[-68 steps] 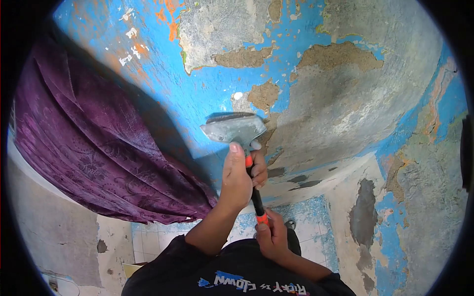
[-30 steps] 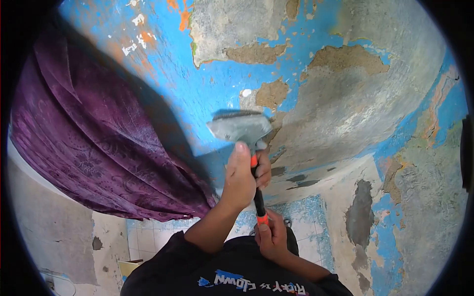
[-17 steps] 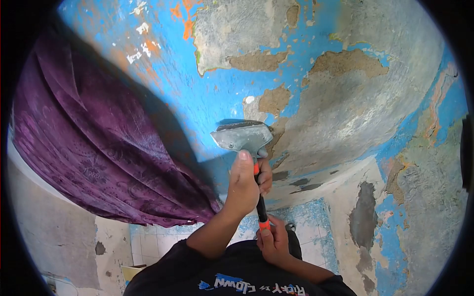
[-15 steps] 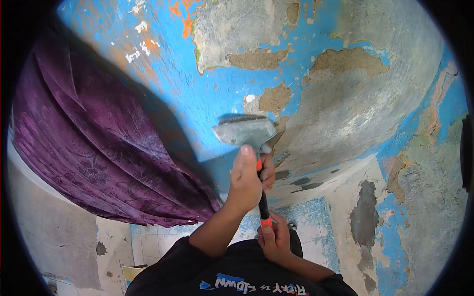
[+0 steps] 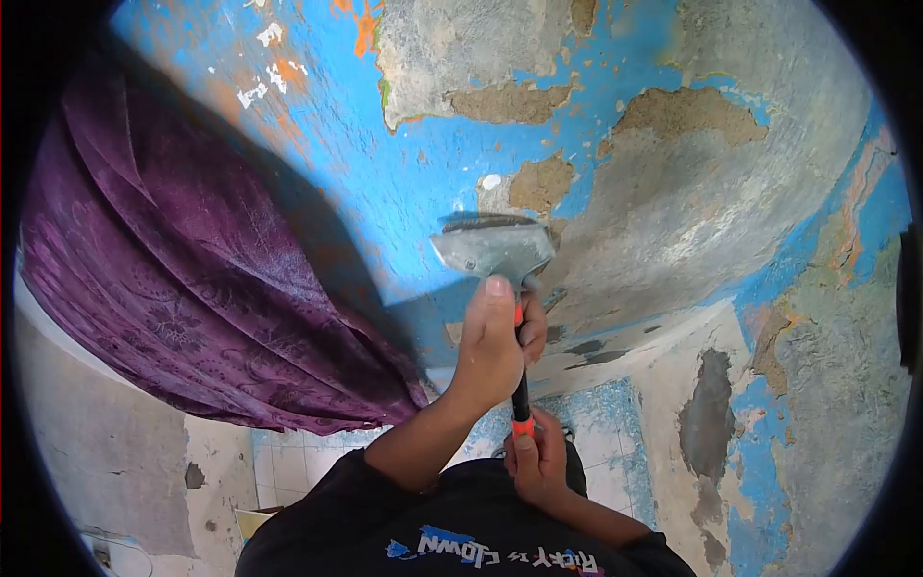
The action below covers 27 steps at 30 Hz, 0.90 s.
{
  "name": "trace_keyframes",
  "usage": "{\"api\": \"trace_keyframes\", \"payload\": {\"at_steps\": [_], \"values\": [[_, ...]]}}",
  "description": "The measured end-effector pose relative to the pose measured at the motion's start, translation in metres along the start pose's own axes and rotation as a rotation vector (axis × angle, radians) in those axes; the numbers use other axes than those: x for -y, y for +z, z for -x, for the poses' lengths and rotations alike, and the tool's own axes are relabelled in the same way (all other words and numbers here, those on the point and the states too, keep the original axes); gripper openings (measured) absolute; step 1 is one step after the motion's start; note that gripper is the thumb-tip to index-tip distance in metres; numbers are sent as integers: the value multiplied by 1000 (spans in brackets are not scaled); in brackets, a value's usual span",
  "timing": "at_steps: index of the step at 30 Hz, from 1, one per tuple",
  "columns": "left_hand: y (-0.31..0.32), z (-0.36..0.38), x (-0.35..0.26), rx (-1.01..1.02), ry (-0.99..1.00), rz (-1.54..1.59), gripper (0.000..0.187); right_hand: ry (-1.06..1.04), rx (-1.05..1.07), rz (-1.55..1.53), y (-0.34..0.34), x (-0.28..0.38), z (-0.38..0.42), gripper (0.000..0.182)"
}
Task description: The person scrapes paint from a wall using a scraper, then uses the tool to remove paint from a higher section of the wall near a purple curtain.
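A wide grey scraper [image 5: 495,248] with a black and orange handle has its blade edge at the blue painted wall [image 5: 413,192], just below a bare brown patch [image 5: 541,183]. Wrapped round the upper handle, right under the scraper head, is my left hand [image 5: 497,341], its thumb lying on the neck. My right hand [image 5: 541,464] grips the lower end of the handle near the orange band. Both hands are closed, and the handle hides part of the fingers.
A purple patterned curtain [image 5: 183,279] hangs at the left and casts a shadow on the wall. Grey patches of bare plaster [image 5: 673,221] spread to the right. Below lies a tiled floor [image 5: 596,452] with blue flakes. Another peeling wall [image 5: 827,385] stands at the far right.
The scraper has shifted a little to the right along the wall, with my left hand moving along with it. My right hand has moved only slightly.
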<state>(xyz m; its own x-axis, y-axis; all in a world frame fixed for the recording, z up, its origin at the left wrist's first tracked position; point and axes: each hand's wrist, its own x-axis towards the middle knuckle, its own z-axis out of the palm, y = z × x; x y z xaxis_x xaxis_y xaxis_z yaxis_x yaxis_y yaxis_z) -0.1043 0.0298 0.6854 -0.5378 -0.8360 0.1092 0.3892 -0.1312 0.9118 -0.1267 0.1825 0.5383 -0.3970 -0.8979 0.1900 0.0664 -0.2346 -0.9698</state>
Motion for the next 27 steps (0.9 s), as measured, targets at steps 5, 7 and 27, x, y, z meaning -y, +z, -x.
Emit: {"api": "trace_keyframes", "payload": {"at_steps": [5,7,27], "values": [[-8,-2,9,77,50,-21,48,35,7,-14,-4,6,-3,40],[-8,0,9,82,45,-23,48,-2,-2,38,-6,-1,-5,40],[-23,4,23,87,71,0,63,-31,-29,238,-13,-5,0,39]]}}
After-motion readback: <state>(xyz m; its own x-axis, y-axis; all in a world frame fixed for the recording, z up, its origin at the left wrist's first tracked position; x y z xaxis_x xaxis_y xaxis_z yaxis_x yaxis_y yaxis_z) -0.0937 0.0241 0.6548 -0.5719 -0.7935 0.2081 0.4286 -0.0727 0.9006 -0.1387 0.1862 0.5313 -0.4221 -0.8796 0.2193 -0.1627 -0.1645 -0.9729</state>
